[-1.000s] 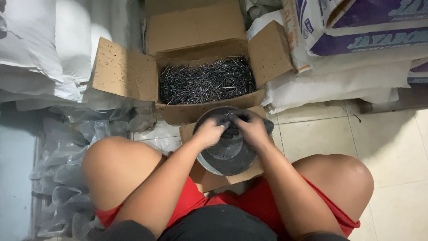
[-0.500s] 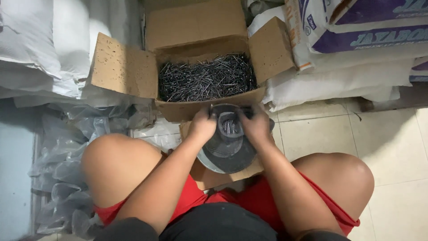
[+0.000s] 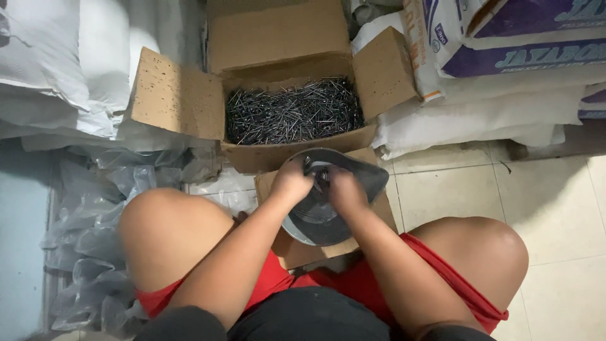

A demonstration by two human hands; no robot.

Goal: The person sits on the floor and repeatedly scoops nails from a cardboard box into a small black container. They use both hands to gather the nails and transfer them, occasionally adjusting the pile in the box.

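You sit low on a pale tile floor: clear bags at your left, an open box of nails ahead, sacks at right. The dark pan rests on cardboard between your knees, its long axis slanting up toward the right. Your left hand and right hand are curled over nails in it; how tightly, I cannot tell.

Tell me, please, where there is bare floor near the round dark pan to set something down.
Bare pale floor tiles lie right of the round dark pan, bordered by white sacks above and the right knee below. Left is crowded with crumpled clear plastic bags; ahead stands the open cardboard box of dark nails.
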